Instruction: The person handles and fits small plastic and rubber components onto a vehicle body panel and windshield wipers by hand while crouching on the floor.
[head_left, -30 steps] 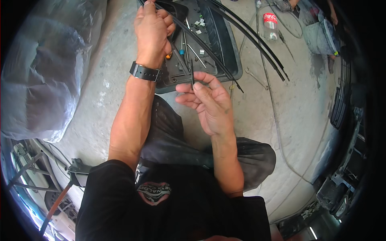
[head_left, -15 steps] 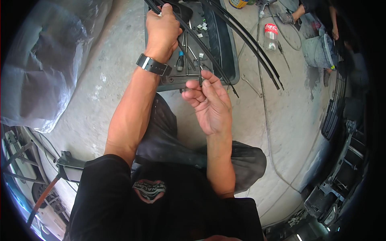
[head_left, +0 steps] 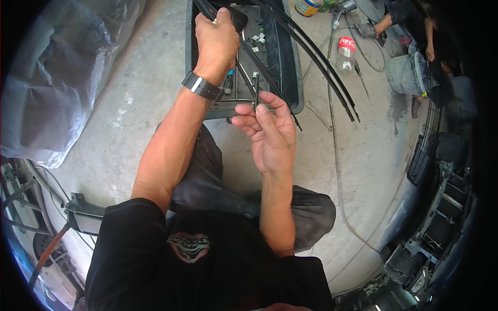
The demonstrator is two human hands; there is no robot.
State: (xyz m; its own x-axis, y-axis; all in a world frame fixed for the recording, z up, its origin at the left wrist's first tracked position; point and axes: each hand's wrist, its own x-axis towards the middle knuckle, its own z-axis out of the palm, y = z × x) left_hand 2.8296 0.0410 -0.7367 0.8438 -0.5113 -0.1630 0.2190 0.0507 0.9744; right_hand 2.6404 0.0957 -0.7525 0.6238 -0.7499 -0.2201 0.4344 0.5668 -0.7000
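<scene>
My left hand (head_left: 217,44), a watch on its wrist, is closed round long black trim strips (head_left: 206,9) above the dark plastic tray (head_left: 295,85). One black strip (head_left: 267,78) runs from near that hand down to the right, past the tray's near edge. Between thumb and fingers of my right hand (head_left: 270,124) is a short, thin black piece (head_left: 257,96), held upright. A small pale clip (head_left: 255,75) shows at its upper tip; whether the two are joined, I cannot tell. Several pale clips (head_left: 258,38) and a blue-handled screwdriver (head_left: 229,83) lie in the tray.
More long black strips (head_left: 324,67) reach over the tray's right side. On the concrete floor are a wrench (head_left: 318,115), a hose (head_left: 334,155), a plastic bottle (head_left: 346,54) and a bucket (head_left: 403,72) beside another person. Clear plastic sheeting (head_left: 57,78) spreads at left.
The whole view has shifted slightly. Both hands keep their holds; my left hand sits a little lower and to the right in the picture.
</scene>
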